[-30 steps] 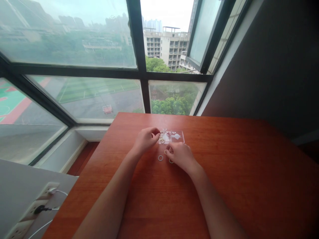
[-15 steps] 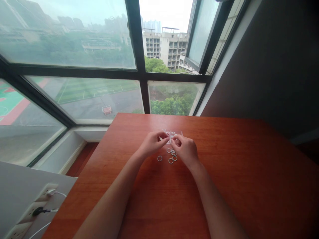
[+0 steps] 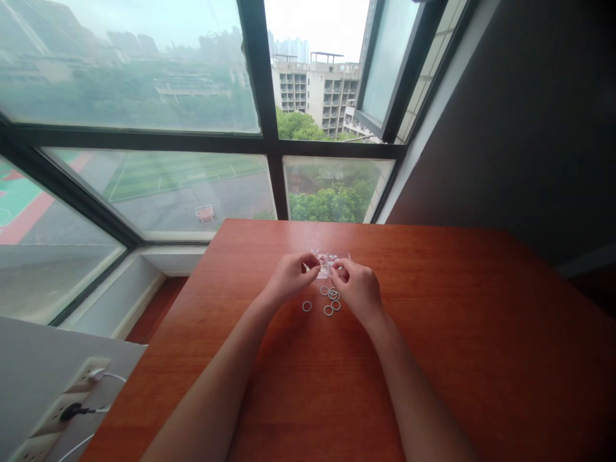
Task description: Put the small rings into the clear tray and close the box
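My left hand (image 3: 292, 276) is raised over the table with thumb and forefinger closed in a pinch. Opposite it, a small gap away, my right hand (image 3: 357, 283) has its fingers curled and pinched together. Whatever sits in either pinch is too small to make out. Behind and between the fingertips lies a clear plastic container (image 3: 332, 258) with small pieces in it, partly hidden by both hands. Several thin pale rings (image 3: 328, 310) lie on the table just below the hands, some overlapping. One ring (image 3: 307, 307) rests apart at the left.
The reddish-brown wooden table (image 3: 317, 398) reaches to a dark-framed window (image 3: 273, 146) at the back. At lower left, a low wall carries sockets (image 3: 62, 410) with plugged-in cables. A dark wall (image 3: 520, 128) rises at the right.
My hands have drawn slightly apart, the left fingertips moving left, so more of the clear container shows between them. The rings on the table have stayed in place.
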A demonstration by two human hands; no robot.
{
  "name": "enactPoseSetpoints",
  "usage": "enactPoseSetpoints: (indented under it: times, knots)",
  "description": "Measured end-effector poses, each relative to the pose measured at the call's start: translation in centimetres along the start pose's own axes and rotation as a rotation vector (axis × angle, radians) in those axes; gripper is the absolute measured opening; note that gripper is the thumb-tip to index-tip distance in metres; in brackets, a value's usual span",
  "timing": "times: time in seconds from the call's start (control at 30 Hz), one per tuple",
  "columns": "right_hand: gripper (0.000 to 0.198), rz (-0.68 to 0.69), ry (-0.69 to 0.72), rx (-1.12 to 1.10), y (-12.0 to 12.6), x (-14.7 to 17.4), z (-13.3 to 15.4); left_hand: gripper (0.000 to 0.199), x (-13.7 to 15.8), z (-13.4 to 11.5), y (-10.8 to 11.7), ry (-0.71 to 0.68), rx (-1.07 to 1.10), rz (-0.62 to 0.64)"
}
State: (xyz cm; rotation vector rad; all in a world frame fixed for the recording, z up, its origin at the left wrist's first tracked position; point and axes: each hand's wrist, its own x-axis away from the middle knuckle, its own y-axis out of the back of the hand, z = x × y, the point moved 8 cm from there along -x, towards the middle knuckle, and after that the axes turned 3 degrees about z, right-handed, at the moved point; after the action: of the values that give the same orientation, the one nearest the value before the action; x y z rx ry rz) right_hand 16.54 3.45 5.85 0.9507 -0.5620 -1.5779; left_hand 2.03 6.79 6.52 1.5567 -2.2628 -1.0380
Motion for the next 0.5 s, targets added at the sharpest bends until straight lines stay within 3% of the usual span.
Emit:
enactPoseSetpoints:
  times: [0.23,0.5]
  knots:
    - [0.012,-0.003,-0.021,0.002,0.1,-0.1,-0.6,0.015,0.0,2.4,2.2,0.082,-0.105,-0.093]
    - [0.011,-0.006,-0.026,0.03,0.2,-0.1,-0.5,0.016,0.1,2.7,2.0,0.077,-0.182,-0.078]
